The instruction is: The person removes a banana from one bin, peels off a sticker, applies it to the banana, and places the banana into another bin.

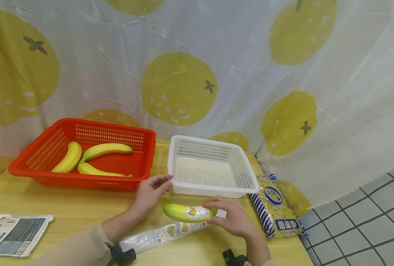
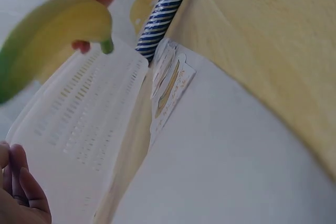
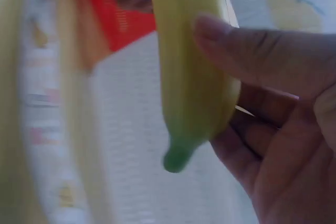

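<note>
My right hand [image 1: 231,216] holds a yellow banana [image 1: 177,212] with green ends by its right end, thumb on one side and fingers on the other. A white banana-picture label [image 1: 200,211] is on its side facing me. In the right wrist view the banana [image 3: 194,61] hangs with its green stem down. My left hand [image 1: 150,192] is at the near left corner of the white basket [image 1: 213,190], fingertips right at the rim, fingers and thumb slightly bent. Beneath the held banana, a strip of banana labels [image 1: 170,232] lies across the table.
On the left stands a red basket [image 1: 84,179] with three bananas [image 1: 108,148] in it. A yellow printed bag [image 1: 276,207] with striped edges lies right of the white basket. A flat grey packet [image 1: 15,234] sits at front left. Behind hangs a fruit-print curtain [image 1: 240,92].
</note>
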{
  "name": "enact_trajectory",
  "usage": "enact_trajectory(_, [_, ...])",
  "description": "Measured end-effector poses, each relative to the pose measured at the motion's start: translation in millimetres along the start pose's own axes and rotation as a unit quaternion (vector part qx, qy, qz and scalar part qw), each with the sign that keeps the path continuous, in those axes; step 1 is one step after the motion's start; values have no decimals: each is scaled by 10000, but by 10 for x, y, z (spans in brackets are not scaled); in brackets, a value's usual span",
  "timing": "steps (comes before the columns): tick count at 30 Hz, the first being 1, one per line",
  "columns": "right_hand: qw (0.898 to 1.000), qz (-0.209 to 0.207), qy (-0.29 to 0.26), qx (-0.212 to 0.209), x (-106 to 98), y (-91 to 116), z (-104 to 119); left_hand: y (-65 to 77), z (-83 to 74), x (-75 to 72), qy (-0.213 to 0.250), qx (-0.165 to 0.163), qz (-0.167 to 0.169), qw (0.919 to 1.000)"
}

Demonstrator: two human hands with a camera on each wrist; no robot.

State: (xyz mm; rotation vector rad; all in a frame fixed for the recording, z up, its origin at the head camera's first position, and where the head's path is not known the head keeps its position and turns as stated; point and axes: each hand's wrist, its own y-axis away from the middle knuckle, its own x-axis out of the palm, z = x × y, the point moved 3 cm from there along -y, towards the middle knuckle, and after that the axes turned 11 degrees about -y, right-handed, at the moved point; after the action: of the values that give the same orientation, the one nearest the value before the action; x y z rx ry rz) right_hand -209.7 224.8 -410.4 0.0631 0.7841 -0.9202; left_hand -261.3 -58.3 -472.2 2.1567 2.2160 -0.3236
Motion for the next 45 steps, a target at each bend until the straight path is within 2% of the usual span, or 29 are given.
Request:
enact_trajectory(3, [9995, -106, 124, -284, -331, -67, 153, -3, -15, -8, 24, 20, -42, 10000])
enact_trajectory(5, [9983, -278, 459, -235, -560, -189, 220, -6, -22, -14, 35, 22, -37, 10000])
enact_trajectory(8, [9924, -448, 1142, 132, -823, -469, 218, -12, -16, -16, 77, 2, -20, 10000])
enact_trajectory(10, [9851, -315, 1610, 520, -935, -705, 157, -14, -2, -15, 99, -44, -29, 9999])
enact_trajectory(13, [9730, 134, 2073, 1007, -1020, -1067, 21, -7, 10, -5, 125, -91, -17, 9999])
enact_trajectory(16, [9599, 610, 2406, 1302, -1038, -1408, -127, 9, 13, 3, 143, -109, 14, 9998])
enact_trajectory(20, [9507, 1033, 2648, 1241, -979, -1808, -337, 20, 25, -7, 172, -114, 30, 9998])
enact_trajectory(23, [9474, 1160, 2724, 1218, -910, -1999, -488, 25, 31, 0, 208, -113, 73, 9997])
enact_trajectory(30, [9448, 1397, 2593, 1432, -730, -2167, -722, 30, 28, 12, 308, -142, 39, 9994])
enact_trajectory(35, [9466, 1433, 2197, 1877, -668, -2110, -803, 47, 5, 31, 342, -194, -26, 9992])
enact_trajectory(38, [9442, 1443, 2171, 2013, -633, -2096, -864, 53, 2, 31, 363, -243, -30, 9990])
enact_trajectory(45, [9311, 1817, 2706, 1637, -515, -2125, -1046, 61, 13, 31, 345, -304, -19, 9989])
